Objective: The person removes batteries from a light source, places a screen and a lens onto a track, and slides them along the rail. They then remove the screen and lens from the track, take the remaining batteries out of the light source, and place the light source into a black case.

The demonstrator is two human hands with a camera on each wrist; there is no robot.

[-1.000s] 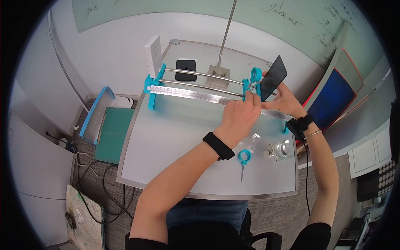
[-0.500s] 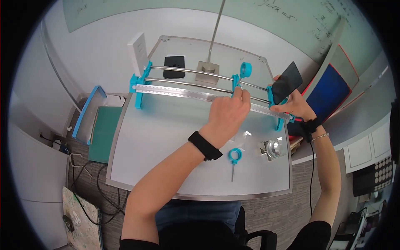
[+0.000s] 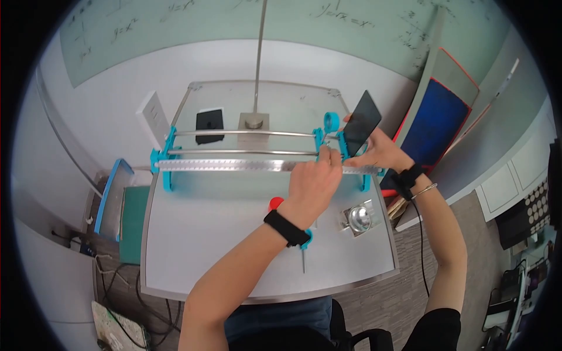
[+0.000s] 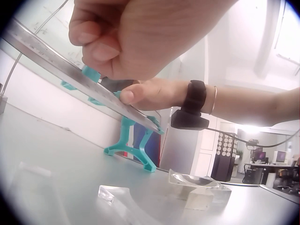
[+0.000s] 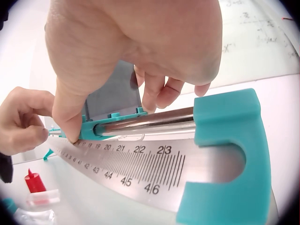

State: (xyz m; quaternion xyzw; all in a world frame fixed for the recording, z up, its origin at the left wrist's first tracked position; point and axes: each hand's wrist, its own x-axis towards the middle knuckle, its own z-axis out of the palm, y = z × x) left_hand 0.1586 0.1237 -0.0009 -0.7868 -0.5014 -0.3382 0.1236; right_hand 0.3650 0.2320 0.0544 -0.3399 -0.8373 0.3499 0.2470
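Note:
A bench of two metal rods (image 3: 246, 152) with a metal ruler (image 3: 228, 166) along its front spans the table. My left hand (image 3: 316, 187) pinches the base of a teal ring holder (image 3: 331, 122) near the bench's right end. In the left wrist view its curled fingertips meet a teal piece (image 4: 91, 73) at the ruler's edge. Just right of it stands a dark flat screen (image 3: 362, 123) in a teal sliding mount (image 5: 93, 130). My right hand (image 3: 383, 151) grips this mount, thumb in front and fingers behind.
A white panel (image 3: 153, 119) stands at the bench's left end. On the table lie a loose teal ring on a pin (image 3: 304, 258), a clear lens block (image 3: 358, 219) and a red candle-like piece (image 5: 35, 182). Behind the bench are a black square (image 3: 209, 126) and a metal stand base (image 3: 253, 121).
The screen slid right, away from the ring holder, then came back left close to it with my right hand. My left hand stays at the ring holder. The head view has shifted.

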